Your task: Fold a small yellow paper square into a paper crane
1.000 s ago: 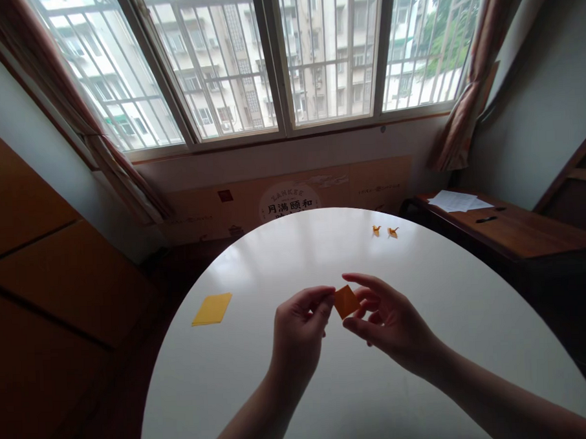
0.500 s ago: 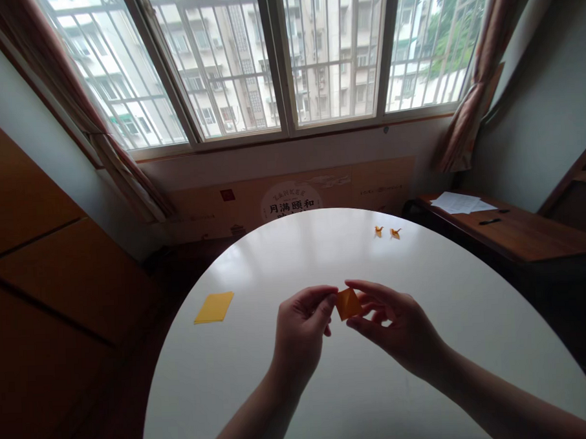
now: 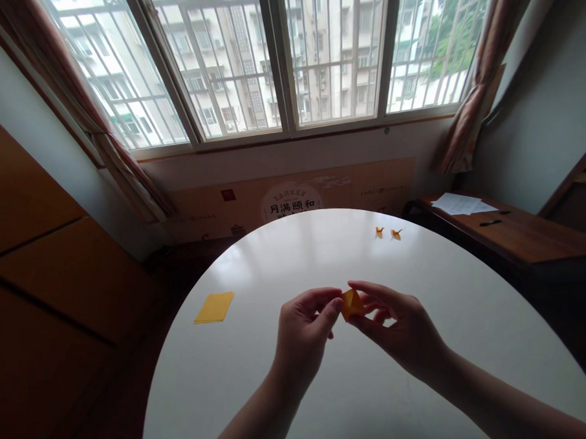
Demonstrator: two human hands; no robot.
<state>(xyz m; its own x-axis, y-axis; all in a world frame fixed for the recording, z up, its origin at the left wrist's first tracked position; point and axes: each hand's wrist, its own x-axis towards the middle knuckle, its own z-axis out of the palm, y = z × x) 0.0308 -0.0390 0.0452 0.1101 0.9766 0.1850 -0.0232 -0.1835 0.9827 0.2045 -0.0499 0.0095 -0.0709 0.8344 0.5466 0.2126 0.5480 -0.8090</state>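
Note:
A small folded piece of orange-yellow paper (image 3: 352, 305) is held up over the white round table (image 3: 330, 399), between my two hands. My left hand (image 3: 308, 319) pinches its left corner between thumb and fingers. On the other side, my right hand (image 3: 397, 315) has thumb and fingertips closed on the paper's right edges, with the other fingers curled behind. The paper's far corners are partly hidden by the fingertips. To the left lies a stack of yellow square paper (image 3: 214, 308).
Two small folded paper cranes (image 3: 387, 233) stand near the table's far right edge. Beyond it, a brown wooden desk (image 3: 531, 235) carries white sheets (image 3: 462, 204) and a dark pen (image 3: 490, 223). A barred window (image 3: 286, 58) and curtains are at the back.
Both hands have shifted slightly to the right with the paper. The paper has turned and its flat diamond shape now looks narrower and bent.

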